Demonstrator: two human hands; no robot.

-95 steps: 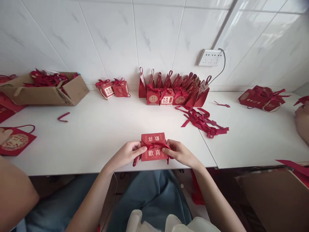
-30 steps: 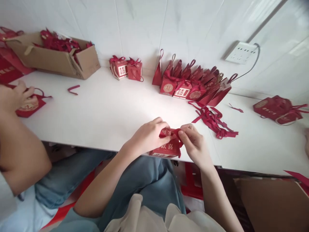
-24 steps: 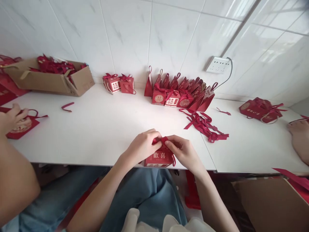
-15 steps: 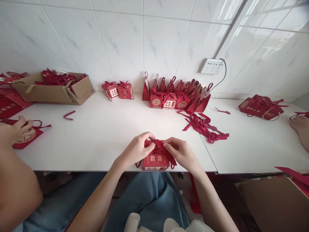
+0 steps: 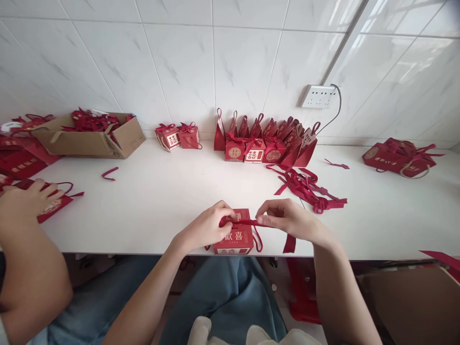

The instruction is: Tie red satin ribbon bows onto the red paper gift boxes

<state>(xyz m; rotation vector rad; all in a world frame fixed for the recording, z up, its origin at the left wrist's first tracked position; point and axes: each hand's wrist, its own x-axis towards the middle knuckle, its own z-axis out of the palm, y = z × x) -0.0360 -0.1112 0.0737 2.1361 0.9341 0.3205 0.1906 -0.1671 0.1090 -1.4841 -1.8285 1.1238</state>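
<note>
In front of me, near the table's front edge, stands a small red gift box [image 5: 234, 243] with white characters and a red cord loop on its right side. A red ribbon [image 5: 247, 222] runs across its top. My left hand [image 5: 208, 225] pinches the ribbon at the upper left of the box and hides part of the lid. My right hand [image 5: 287, 219] holds the ribbon's other stretch between thumb and fingers, off to the right of the box. The ribbon is taut between both hands, and its loose end hangs below my right hand.
Finished-looking red boxes [image 5: 251, 151] stand by the wall, with a heap of loose ribbons [image 5: 309, 189] before them. A cardboard tray [image 5: 89, 139] of ribbons is at the back left. Another person's hand [image 5: 30, 203] rests on a red box at left. An open carton [image 5: 409, 297] stands lower right.
My right hand has moved right, away from the box, drawing the ribbon out straight. My left hand stays at the box top. The view has shifted slightly.
</note>
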